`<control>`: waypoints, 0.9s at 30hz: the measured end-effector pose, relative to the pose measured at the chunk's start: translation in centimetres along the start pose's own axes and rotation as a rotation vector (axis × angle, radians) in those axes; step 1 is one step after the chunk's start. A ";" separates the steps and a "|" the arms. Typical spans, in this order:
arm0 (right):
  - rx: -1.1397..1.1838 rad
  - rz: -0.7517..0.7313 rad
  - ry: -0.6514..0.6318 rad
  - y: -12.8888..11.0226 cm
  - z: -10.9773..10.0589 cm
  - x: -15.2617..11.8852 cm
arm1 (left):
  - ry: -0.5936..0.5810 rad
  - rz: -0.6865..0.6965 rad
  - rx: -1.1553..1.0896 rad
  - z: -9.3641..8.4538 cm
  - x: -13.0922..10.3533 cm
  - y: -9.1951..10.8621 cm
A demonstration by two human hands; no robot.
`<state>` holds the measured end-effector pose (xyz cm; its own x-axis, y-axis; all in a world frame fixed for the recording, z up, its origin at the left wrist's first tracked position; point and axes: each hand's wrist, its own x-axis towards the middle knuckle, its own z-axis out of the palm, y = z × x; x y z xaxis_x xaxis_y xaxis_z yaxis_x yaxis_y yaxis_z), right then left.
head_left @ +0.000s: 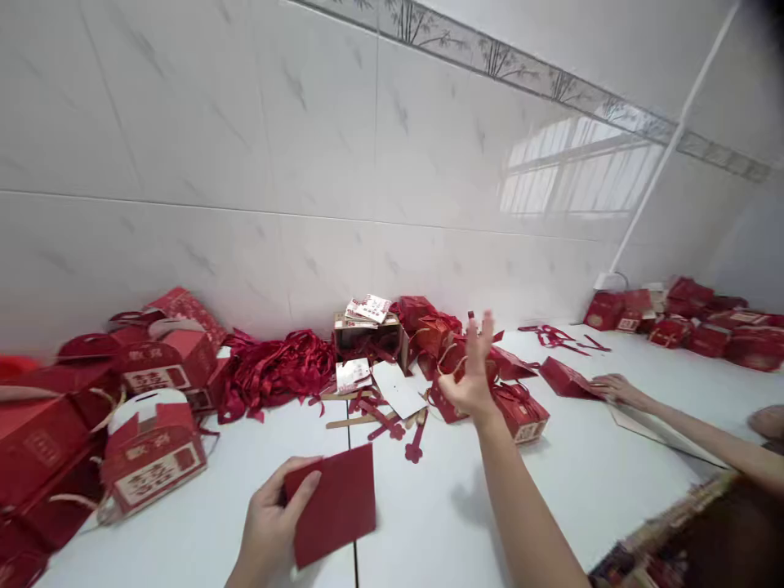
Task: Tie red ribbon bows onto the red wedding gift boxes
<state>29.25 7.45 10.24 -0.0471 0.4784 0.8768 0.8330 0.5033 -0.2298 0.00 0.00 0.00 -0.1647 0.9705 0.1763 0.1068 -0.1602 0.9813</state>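
My left hand [273, 518] grips a flat, dark red paper piece [340, 506] by its left edge, thumb on top, low over the white table. Whether this is a folded box or a card I cannot tell. My right hand [471, 376] is raised, fingers stretched apart and slightly blurred, with nothing in it. Behind and beside it lie red gift boxes, one with a ribbon [520, 412] just to its right. Left of the right hand are a white card [399, 390] and several red flower-ended strips [415, 441].
Finished-looking red boxes [153, 449] crowd the left side. A heap of red ribbons [282, 367] lies against the tiled wall beside an open box [371, 339] topped with printed cards. At right, another person's hand [621, 390] touches a red piece [567, 377]; more boxes [744, 347] stand beyond.
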 end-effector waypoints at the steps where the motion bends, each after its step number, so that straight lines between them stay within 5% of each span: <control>1: -0.029 -0.046 -0.097 -0.6 0.7 0.1 | 0.004 0.005 -0.004 0.0 -0.1 0.1; 6: -0.146 -0.292 -0.555 -2.5 4.7 0.2 | -0.016 0.003 -0.043 0.1 -0.4 0.3; 11: -0.286 -0.415 -0.853 0.6 7.6 1.5 | -0.072 -0.001 -0.089 0.1 -0.5 0.2; 14: -0.420 -0.277 -0.810 3.9 7.4 3.0 | -0.088 -0.006 -0.112 0.0 -0.5 0.0; 18: -0.507 -0.323 -0.715 6.0 6.9 2.7 | -0.102 -0.025 -0.123 -0.1 -0.5 -0.2; 23: -0.582 -0.162 -0.425 4.3 8.1 -0.6 | -0.103 -0.053 -0.133 -0.1 -0.5 -0.1; 27: -0.505 -0.148 -0.335 1.3 9.6 -2.1 | -0.088 -0.057 -0.132 0.0 -0.7 0.3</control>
<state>25.15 13.96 4.03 -0.2847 0.6706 0.6850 0.9583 0.2188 0.1840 0.15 -0.68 0.13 -0.0794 0.9898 0.1181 -0.0314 -0.1209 0.9922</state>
